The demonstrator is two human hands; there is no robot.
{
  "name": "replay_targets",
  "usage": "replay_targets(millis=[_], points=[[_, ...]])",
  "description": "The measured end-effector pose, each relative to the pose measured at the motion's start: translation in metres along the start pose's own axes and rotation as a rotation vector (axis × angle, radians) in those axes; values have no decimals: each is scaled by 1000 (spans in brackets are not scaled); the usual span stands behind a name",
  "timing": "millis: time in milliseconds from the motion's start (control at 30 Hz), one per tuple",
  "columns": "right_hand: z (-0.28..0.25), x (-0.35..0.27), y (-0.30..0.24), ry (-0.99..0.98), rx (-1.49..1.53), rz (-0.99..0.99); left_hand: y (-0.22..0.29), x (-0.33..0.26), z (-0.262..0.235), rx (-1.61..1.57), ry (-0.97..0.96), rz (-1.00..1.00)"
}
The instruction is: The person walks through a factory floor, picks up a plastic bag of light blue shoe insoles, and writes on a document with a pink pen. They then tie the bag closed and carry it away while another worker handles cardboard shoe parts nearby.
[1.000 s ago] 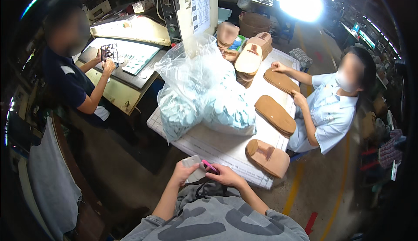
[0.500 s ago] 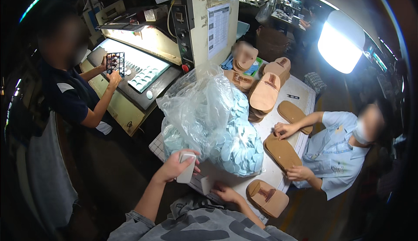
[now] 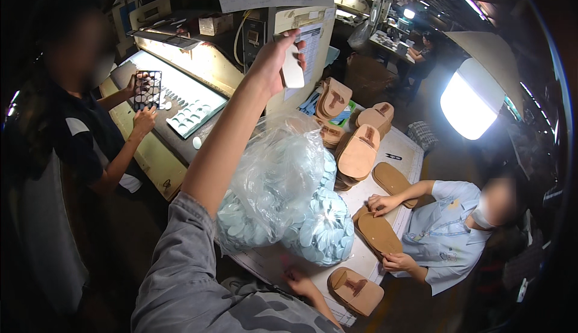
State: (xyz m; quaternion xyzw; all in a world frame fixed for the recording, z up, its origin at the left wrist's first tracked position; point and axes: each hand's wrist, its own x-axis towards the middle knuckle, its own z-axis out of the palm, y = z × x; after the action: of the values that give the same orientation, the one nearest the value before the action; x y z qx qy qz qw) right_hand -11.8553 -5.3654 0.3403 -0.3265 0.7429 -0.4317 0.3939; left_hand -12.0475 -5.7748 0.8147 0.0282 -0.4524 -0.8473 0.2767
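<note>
Left hand (image 3: 278, 56) is raised high above the surface (image 3: 404, 152), fingers curled around a small pale flat piece (image 3: 293, 68) — held up near a lit cabinet (image 3: 186, 62), well clear of everything below. Right hand (image 3: 299, 282) sits low at the near edge of the surface, just beside a clear plastic bag (image 3: 283, 182) stuffed with pale blue oval pieces; whether it grips anything cannot be told, as the fingers are partly hidden.

Progress, as judged: one piece is out and under examination; the bag looks nearly full, so the bulk of the pieces appears unhandled. No sorted pile of checked pieces is visible.

Surroundings — tan sandals (image 3: 358, 152) are stacked and laid flat across the surface, one (image 3: 355, 288) close to the right hand. A seated person in a light blue shirt (image 3: 445, 237) presses soles flat. At left, a person in a dark shirt (image 3: 90, 146) holds a black grid tray (image 3: 147, 89) over a light table.
</note>
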Motion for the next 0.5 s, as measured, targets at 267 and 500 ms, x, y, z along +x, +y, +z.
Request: replay_targets(millis=[267, 500], points=[[6, 7, 10, 16, -11, 103, 2, 112, 19, -321, 164, 38], [7, 0, 2, 42, -4, 209, 6, 94, 12, -302, -11, 154]])
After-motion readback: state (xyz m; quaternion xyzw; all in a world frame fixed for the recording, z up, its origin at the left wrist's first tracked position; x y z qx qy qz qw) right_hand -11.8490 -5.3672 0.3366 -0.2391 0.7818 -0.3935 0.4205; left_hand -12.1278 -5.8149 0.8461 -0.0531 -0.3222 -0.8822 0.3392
